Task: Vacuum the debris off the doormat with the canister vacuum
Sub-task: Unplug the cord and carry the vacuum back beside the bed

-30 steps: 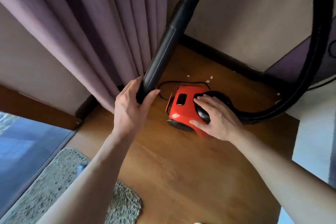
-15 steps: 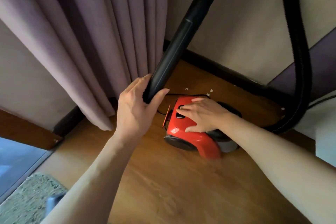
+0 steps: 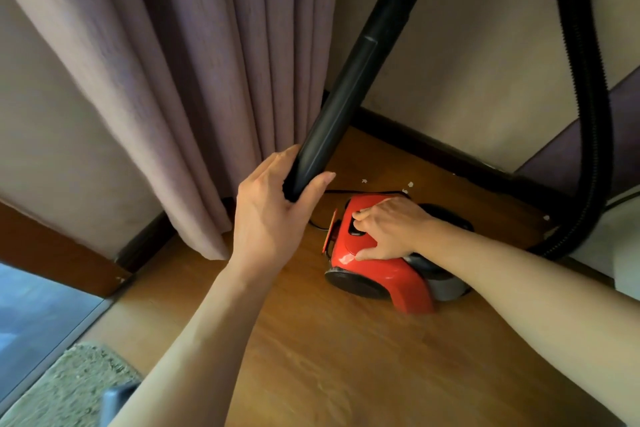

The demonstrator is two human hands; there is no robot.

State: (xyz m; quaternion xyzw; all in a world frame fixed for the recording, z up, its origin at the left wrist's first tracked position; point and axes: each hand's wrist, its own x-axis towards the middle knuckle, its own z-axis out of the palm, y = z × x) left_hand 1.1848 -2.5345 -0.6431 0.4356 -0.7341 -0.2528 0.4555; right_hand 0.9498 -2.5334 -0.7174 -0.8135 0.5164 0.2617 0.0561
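A red canister vacuum sits on the wooden floor near the room's corner. My right hand lies on its top, a fingertip on the black switch. My left hand grips the lower end of the black wand, which slants up to the top right. The ribbed black hose loops down from the top right to the canister's rear. A corner of the beige doormat shows at the bottom left, partly hidden by my left forearm.
A mauve curtain hangs just left of the wand. Dark skirting runs along the beige wall. White crumbs lie on the floor behind the canister. A glass door borders the mat at the left. A thin black cord trails left of the canister.
My right hand slid from the hose socket to the front of the canister's top and settled on the switch. The view moved closer and tilted up; the left hand kept its grip.
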